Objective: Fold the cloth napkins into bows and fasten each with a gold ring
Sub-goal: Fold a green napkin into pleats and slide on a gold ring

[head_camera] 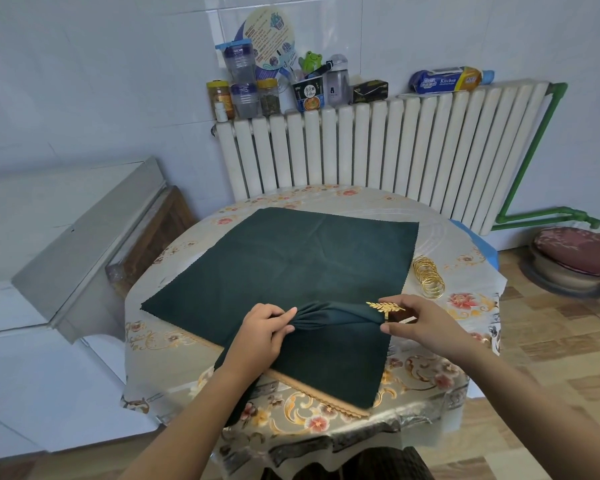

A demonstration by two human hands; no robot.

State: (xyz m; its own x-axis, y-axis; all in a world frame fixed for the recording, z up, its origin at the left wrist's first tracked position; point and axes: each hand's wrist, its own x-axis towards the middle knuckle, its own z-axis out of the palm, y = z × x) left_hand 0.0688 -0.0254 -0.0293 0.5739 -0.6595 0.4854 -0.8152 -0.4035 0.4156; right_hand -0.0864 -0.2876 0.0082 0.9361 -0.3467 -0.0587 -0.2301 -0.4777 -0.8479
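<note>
A dark green napkin [333, 315] is gathered into pleats and lifted just above a stack of flat dark green napkins [284, 265] on the round table. My left hand [264, 332] pinches the gathered cloth at its left side. My right hand [426, 323] holds a gold ring with a leaf ornament [385, 308] at the right end of the gathered cloth, which enters the ring. A tan napkin edge [319, 400] peeks out under the green stack. Several plain gold rings [428, 277] lie in a pile right of the stack.
The table [174, 337] wears a floral plastic cover. A white radiator [378, 150] stands behind it with jars and bottles [250, 88] on top. A white cabinet [66, 244] is at the left; a cushioned stool [575, 258] sits on the floor at the right.
</note>
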